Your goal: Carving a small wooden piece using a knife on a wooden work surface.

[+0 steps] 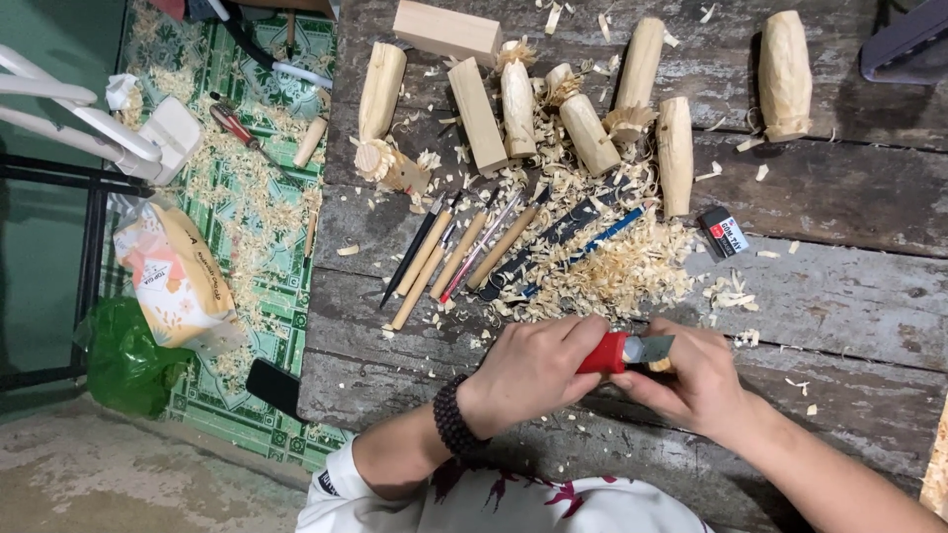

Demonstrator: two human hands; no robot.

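Observation:
My left hand (533,373), with a dark bead bracelet at the wrist, is closed around the red handle of a carving knife (602,352). Its short metal blade points right and rests against a small piece of pale wood (660,365), which my right hand (693,380) pinches. Much of that wood is hidden by my right fingers. Both hands meet low over the weathered plank table (839,296), just in front of a heap of wood shavings (612,271).
Beyond the shavings lies a fan of carving tools and pencils (464,252). Several carved wooden pegs and square blocks (476,114) lie farther back, and a small eraser (723,233) sits to the right. A dark phone (272,387), paper bag (173,276) and white chair (99,128) are at left.

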